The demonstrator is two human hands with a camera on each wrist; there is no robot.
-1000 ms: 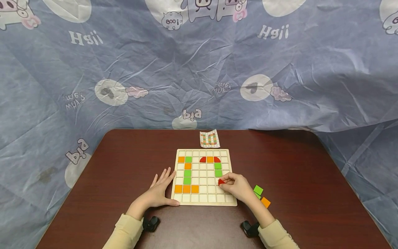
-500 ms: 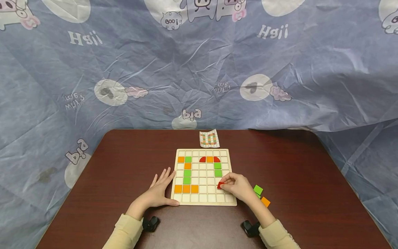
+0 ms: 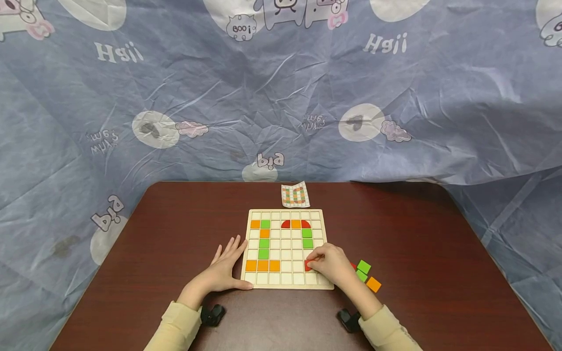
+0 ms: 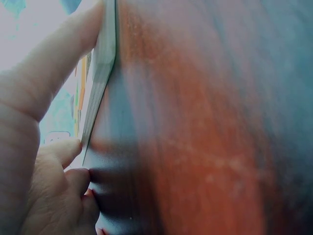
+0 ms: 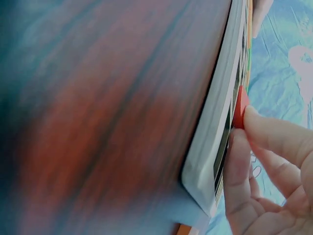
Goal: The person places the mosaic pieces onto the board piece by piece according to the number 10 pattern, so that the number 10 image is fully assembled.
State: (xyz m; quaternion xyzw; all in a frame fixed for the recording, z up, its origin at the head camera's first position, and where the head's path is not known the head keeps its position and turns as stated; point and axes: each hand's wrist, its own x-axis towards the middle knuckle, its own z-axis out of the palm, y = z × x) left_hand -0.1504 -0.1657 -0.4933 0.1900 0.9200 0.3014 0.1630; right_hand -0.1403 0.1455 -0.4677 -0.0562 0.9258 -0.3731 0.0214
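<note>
A pale grid board (image 3: 287, 279) lies on the dark table, with orange, green and red tiles set in several cells. My right hand (image 3: 332, 264) pinches a red tile (image 3: 307, 266) between thumb and fingers over the right part of the board, in the row of the three orange tiles (image 3: 263, 265). In the right wrist view this tile (image 5: 239, 108) looks tilted against the board; its curved outline is partly behind fingertips. My left hand (image 3: 218, 274) rests at the board's left side, fingers spread along the edge and thumb at the near left corner.
Right of my right hand lie loose tiles: two green ones (image 3: 363, 266), an orange one (image 3: 373, 284) and a partly hidden red one (image 3: 353, 266). Beyond the board is a paper card (image 3: 295, 195) with a coloured grid pattern. A printed cloth (image 3: 281, 97) hangs behind the table.
My right hand has brought the red tile nearer to me, down to the row of orange tiles. A loose red tile now shows beside the wrist. My left hand stays put.
</note>
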